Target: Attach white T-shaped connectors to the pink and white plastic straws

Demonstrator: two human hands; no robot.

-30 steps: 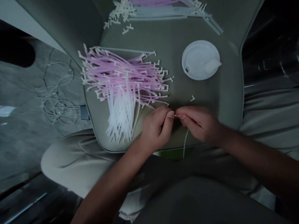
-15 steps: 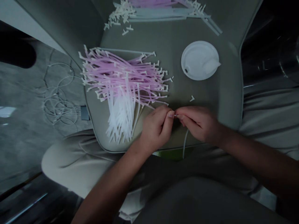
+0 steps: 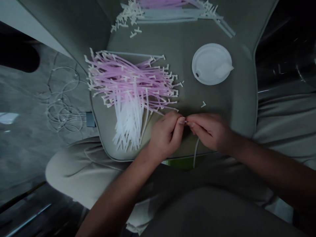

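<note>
Head view: left hand (image 3: 166, 135) meets right hand (image 3: 209, 131) near board's edge (image 3: 128, 160)

Plastic strip bundle (image 3: 130, 89) on lap tray (image 3: 243, 98) at 10 o'clock, second strip bundle (image 3: 168, 13) at 12 o'clock, round lid (image 3: 211, 64) at 2 o'clock, wire coil (image 3: 63, 112) on floor at 9 o'clock.

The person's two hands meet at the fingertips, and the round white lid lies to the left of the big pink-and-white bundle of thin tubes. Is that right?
Not quite: the round white lid lies to the right of the pink-and-white bundle of thin tubes, not the left, as the head view shows. The rest stands: the left hand and right hand meet at the fingertips.
</note>
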